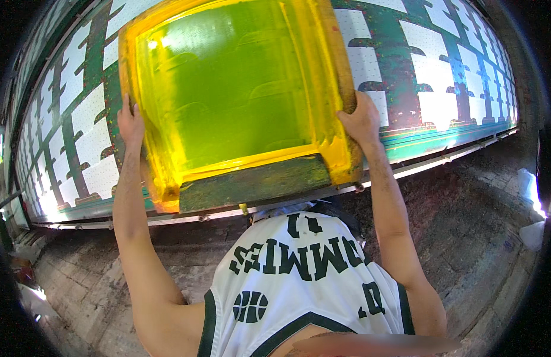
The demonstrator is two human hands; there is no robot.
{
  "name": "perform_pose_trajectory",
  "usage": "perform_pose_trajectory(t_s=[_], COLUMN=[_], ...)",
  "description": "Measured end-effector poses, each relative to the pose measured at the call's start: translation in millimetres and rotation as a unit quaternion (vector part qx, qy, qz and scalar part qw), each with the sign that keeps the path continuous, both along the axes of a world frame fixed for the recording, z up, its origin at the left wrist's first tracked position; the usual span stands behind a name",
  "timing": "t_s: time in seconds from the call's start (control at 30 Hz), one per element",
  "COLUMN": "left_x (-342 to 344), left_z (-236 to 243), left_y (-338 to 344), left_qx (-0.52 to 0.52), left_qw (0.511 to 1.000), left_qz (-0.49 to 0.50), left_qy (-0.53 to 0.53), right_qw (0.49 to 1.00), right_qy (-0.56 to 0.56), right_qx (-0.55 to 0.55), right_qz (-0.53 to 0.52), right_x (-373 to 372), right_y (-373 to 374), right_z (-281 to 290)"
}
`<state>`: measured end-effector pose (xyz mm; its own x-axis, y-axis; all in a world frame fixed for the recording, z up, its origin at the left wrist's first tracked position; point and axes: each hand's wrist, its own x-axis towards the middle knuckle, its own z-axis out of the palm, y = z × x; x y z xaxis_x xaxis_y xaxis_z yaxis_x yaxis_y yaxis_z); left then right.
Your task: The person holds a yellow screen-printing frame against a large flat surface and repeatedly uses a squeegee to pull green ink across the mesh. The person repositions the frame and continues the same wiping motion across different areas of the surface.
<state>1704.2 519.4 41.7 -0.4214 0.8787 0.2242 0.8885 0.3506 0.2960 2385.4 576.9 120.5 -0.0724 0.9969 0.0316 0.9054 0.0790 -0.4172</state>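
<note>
Both my hands hold a screen printing frame (246, 89) by its opposite sides, over a long green table (400, 107). Yellow ink coats its wooden border, and the mesh inside looks yellow-green with faint curved outlines. My left hand (131, 124) grips the left edge, fingers along the outer side. On the right edge, my right hand (360, 121) is closed with its thumb over the top. A dark, ink-stained strip (254, 183) spans the frame's near end. Whether the frame touches the table beneath cannot be made out.
White cut pieces (430, 74) with small dots lie in rows along the table on both sides of the frame. A metal rail (448, 157) runs along the table's near edge. Whitish plastic bags (530, 236) rest on the worn floor (79, 279) at the far right.
</note>
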Motion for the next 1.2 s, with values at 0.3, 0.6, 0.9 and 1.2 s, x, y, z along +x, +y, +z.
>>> perform_pose_trajectory(t_s=[0.3, 0.6, 0.9, 1.2], left_x=[241, 346, 352, 353], left_z=[-1, -5, -14, -23], left_y=[69, 81, 72, 71], left_qx=[0.022, -0.016, -0.047, -0.091], left_qw=[1.000, 0.999, 0.997, 0.994], left_qz=[-0.012, 0.015, 0.059, 0.042], left_qy=[0.017, 0.033, 0.004, 0.032], right_qw=[0.999, 0.998, 0.999, 0.999], right_qy=[-0.042, 0.008, 0.024, -0.037], right_qx=[-0.012, -0.059, -0.031, 0.001], right_qz=[-0.024, -0.020, -0.011, 0.022], right_x=[231, 329, 332, 306], right_y=[66, 77, 80, 47], right_z=[-20, -28, -50, -19])
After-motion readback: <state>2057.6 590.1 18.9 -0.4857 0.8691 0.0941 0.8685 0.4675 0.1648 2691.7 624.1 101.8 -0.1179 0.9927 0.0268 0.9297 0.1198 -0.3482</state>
